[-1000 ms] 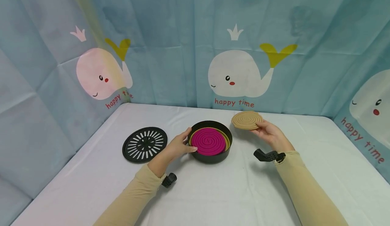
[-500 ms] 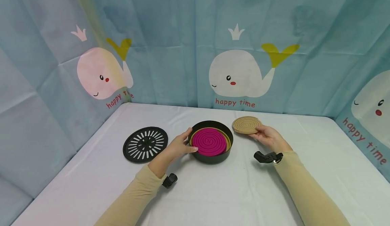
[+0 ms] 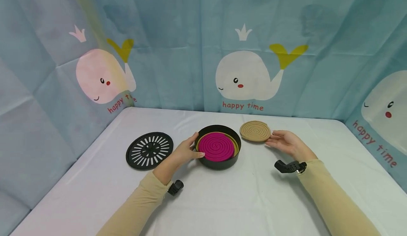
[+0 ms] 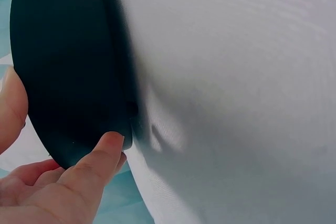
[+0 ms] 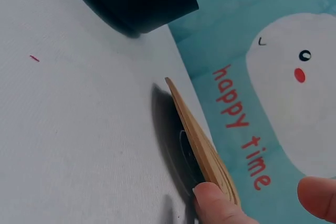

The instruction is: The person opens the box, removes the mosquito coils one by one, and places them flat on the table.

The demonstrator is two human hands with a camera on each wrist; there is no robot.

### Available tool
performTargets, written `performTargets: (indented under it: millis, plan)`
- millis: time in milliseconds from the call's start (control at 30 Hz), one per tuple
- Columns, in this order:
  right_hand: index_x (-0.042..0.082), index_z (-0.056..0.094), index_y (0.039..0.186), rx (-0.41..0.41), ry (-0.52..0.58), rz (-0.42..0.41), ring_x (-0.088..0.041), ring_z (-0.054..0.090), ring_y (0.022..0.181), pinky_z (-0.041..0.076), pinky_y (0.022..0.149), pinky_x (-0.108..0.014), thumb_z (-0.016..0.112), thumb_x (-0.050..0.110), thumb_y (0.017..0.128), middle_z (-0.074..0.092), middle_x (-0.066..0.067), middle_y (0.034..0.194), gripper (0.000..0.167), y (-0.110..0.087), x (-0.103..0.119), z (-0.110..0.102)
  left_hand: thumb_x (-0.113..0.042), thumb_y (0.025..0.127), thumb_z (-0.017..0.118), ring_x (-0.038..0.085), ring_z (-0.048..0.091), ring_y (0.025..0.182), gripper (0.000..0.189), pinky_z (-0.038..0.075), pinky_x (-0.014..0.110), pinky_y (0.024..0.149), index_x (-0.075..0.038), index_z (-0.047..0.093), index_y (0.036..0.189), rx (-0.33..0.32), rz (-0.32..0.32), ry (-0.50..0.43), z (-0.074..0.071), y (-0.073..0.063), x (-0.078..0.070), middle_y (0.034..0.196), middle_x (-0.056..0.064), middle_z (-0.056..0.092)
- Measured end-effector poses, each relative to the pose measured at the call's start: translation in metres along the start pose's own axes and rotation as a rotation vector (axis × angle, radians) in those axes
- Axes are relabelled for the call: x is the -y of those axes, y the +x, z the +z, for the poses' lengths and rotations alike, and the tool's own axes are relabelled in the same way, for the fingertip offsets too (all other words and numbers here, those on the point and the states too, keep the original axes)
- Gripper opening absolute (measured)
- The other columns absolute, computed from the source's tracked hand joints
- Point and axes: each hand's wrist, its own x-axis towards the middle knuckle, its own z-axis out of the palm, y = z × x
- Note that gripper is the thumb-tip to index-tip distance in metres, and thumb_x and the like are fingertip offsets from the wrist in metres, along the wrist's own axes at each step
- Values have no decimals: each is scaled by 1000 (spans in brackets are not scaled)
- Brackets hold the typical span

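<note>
My left hand (image 3: 182,152) grips the left side of a round black mosquito coil holder (image 3: 220,165), thumb and fingers spread along its wall (image 4: 68,66). Inside lies a magenta mosquito coil (image 3: 216,146), with a yellow coil (image 3: 236,147) partly hidden beneath it. A tan mosquito coil (image 3: 255,131) is on the table behind and to the right of the holder. My right hand (image 3: 290,145) is beside its right edge with fingers extended. In the right wrist view a fingertip touches the edge of the tilted tan coil (image 5: 198,140), while the thumb (image 5: 317,198) stands apart.
A black slotted lid (image 3: 149,151) lies left of the holder, close to my left forearm. White cloth covers the table (image 3: 229,200). A blue curtain (image 3: 178,77) with whale prints hangs behind it and at both sides. Both wrists carry black camera mounts (image 3: 289,166).
My right hand has lowered the tan coil, loosened its pinch and drawn slightly right. The left hand has stayed on the holder.
</note>
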Motion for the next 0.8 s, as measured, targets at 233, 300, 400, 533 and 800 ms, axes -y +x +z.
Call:
performTargets:
  millis: [233, 300, 400, 533, 800]
  plan:
    - [14, -30, 148, 16, -70, -29, -29, -14, 145, 5, 117, -39, 19, 11, 105, -28, -11, 156, 65, -11, 0, -7, 5, 85, 71, 41, 27, 140, 86, 30, 46, 112, -4, 21, 155, -8, -4, 7, 1, -1, -2, 161, 15, 13]
    - [13, -31, 147, 26, -83, -32, -29, -14, 145, 4, 117, -39, 18, 11, 105, -29, -12, 155, 64, -13, 0, -9, 5, 85, 71, 41, 28, 140, 86, 30, 46, 111, -4, 21, 155, -10, -5, 12, 1, -1, -2, 160, 15, 13]
    - [12, -30, 147, 24, -92, -39, -30, -13, 145, 5, 117, -40, 19, 10, 105, -28, -13, 155, 65, -16, -1, -9, 4, 85, 71, 41, 28, 139, 86, 30, 46, 112, -5, 22, 155, -16, -6, 21, 1, -1, -2, 160, 16, 14]
    - [9, -28, 148, 26, -115, -53, -32, -12, 145, 5, 117, -41, 20, 9, 105, -27, -16, 156, 65, -21, -3, -11, 4, 86, 70, 42, 27, 140, 85, 28, 47, 113, -4, 21, 155, -13, -3, 20, 1, -2, -2, 160, 16, 14]
    - [6, -23, 150, 77, -106, -60, -30, -7, 146, 7, 116, -38, 24, 9, 105, -21, -17, 157, 65, -33, -6, -4, 3, 86, 70, 42, 28, 139, 85, 27, 47, 113, -5, 20, 155, -10, 0, 32, 0, -3, -3, 160, 15, 13]
